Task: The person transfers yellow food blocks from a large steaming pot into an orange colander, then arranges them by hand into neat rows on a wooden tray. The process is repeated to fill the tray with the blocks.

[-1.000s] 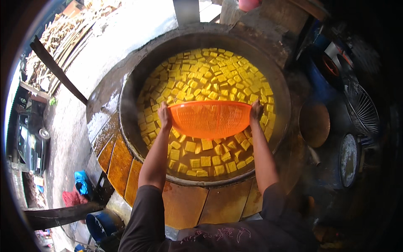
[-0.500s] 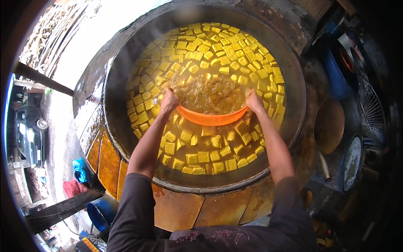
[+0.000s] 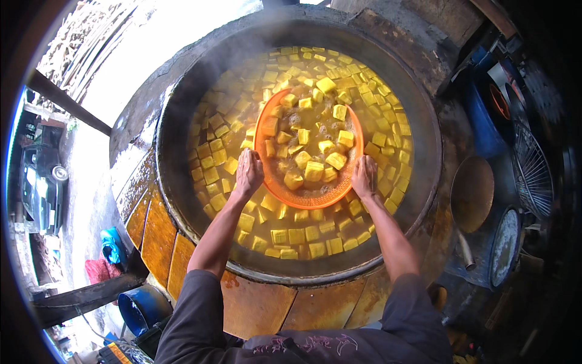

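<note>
Both my hands grip the rim of an orange plastic basket [image 3: 306, 200], my left hand [image 3: 248, 173] on its left side and my right hand [image 3: 365, 176] on its right. The basket sits partly sunk in cloudy yellowish liquid, tilted, with its far rim partly under the surface. Several yellow tofu-like cubes [image 3: 314, 171] lie or float inside it. Around it, many more yellow cubes [image 3: 297, 236] float in the large round pot [image 3: 182, 200]. Fingertips of both hands are partly hidden by the rim.
Wooden boards [image 3: 254, 300] line the pot's near edge. On the right are a large ladle [image 3: 473, 194], a wire strainer [image 3: 533, 176] and a blue barrel [image 3: 485, 121]. A blue bucket [image 3: 144, 309] stands at lower left. Steam rises at the far left of the pot.
The basket has tipped from nearly edge-on to facing up, and cubes now show inside it. My hands have moved slightly nearer to me, still gripping the rim.
</note>
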Demonstrator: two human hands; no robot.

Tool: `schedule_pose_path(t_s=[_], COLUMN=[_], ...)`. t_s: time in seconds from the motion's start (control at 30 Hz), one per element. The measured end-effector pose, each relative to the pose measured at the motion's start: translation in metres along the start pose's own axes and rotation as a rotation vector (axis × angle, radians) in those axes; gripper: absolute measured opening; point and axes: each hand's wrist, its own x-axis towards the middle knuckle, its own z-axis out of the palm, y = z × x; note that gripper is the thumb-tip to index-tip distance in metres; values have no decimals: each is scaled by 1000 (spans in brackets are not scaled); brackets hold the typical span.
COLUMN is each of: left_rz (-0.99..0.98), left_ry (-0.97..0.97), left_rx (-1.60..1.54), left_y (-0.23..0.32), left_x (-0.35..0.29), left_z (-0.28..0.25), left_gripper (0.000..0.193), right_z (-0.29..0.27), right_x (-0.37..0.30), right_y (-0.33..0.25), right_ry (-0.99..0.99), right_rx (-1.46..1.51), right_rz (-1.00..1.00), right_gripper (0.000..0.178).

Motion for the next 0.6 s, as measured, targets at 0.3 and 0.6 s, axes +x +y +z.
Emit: schedule_pose_path(t_s=[0.3, 0.6], left_rz=[-494, -375], left_ry=[-31, 136], left_rx=[-112, -98], left_y=[-27, 13], left_x=[-5, 2], left_z=[2, 13], left_gripper=[36, 30], right_z=[-7, 34], right_x=[-9, 26], right_y=[35, 33], right_ry=[-142, -76], right_rx=[390, 152], right_rz=[641, 588], right_gripper=[35, 23])
